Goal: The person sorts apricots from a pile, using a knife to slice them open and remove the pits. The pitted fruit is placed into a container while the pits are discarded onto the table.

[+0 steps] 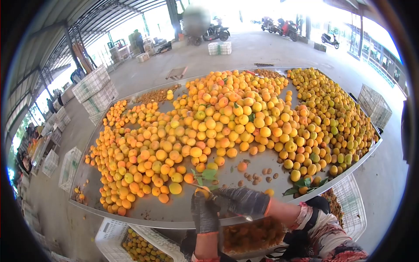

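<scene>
Dark gloves cover both my hands at the near edge of a metal table. My left hand [205, 214] is closed around an orange apricot [202, 191]. My right hand [245, 201] reaches in from the right, its fingers closed on a thin tool [212, 197] against the fruit; the tool's exact kind is hard to make out. Just beyond the hands lie green leaves [208, 174] and several brown pits [256, 178]. A large heap of apricots [218, 118] spreads over the table.
The metal table's raised rim [144, 222] runs before me. Below stand a white crate with apricots [109, 236], a container of orange-brown pieces [253, 236] and another white crate [351, 196]. Stacked crates [94, 89] stand left, scooters [216, 31] far back.
</scene>
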{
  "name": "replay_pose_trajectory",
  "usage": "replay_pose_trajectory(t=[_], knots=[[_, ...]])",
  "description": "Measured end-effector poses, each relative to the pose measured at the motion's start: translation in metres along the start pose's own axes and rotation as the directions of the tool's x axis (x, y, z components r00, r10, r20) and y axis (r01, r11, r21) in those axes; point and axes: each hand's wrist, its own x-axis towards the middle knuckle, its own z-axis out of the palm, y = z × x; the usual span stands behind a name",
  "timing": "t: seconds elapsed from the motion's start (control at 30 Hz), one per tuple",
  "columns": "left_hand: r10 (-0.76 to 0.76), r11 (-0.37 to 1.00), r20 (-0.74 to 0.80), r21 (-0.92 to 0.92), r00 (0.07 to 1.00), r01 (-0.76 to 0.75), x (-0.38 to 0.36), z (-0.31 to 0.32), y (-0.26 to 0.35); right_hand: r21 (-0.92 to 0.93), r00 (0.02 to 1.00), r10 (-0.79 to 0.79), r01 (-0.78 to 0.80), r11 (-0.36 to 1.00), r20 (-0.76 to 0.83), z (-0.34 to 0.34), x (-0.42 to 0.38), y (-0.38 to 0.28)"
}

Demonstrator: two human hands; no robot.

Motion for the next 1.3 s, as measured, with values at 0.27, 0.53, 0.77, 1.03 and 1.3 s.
replay_pose_trajectory(t=[0.27,0.53,0.77,1.03,1.3], knots=[[0.046,0.978,0.055,-0.207,0.997,-0.034,0.023,-0.011,-0.009,-0.166,0.906,0.364,-0.402,0.901,-0.215,-0.092,0.101,0.17],[-0.083,0.973,-0.064,-0.223,0.995,0.067,0.04,-0.022,-0.02,-0.509,0.561,0.819,-0.673,0.537,0.123,-0.071,0.177,0.289],[-0.144,0.909,-0.016,-0.396,0.989,0.126,0.026,0.0,0.001,-0.379,0.761,0.63,-0.635,0.674,-0.154,-0.054,0.151,0.285],[0.054,0.98,0.049,0.187,0.997,-0.062,0.041,-0.032,-0.022,-0.05,0.833,0.369,-0.426,0.903,-0.412,-0.092,0.105,0.227],[0.02,0.997,-0.067,-0.079,0.998,-0.026,0.027,0.007,-0.015,-0.269,0.887,0.459,-0.433,0.86,0.039,-0.076,0.073,0.179]])
